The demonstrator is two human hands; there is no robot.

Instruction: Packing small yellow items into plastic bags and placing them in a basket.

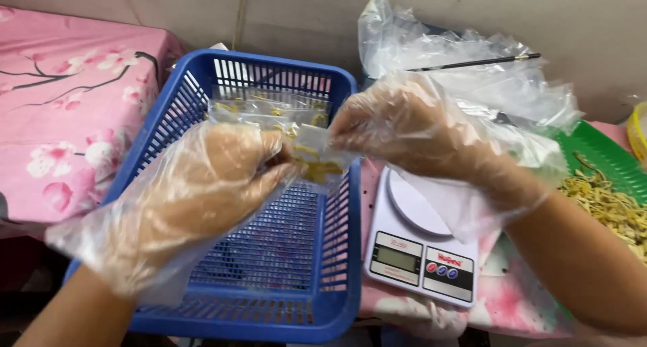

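My left hand [202, 185] and my right hand [411, 128] both wear loose clear plastic gloves. Together they pinch a small clear packet [317, 159] with yellow strips inside, held over the blue plastic basket [337, 273]. The left hand grips the packet's left edge, the right hand its top right edge. Several similar filled packets [269, 111] lie at the far end of the basket.
A white digital kitchen scale [421, 249] sits right of the basket on a pink floral cloth. A green tray [610, 161] with loose yellow strips [613, 209] stands at the right. Crumpled clear plastic bags [472, 64] lie behind. A pink floral surface [67, 104] is at left.
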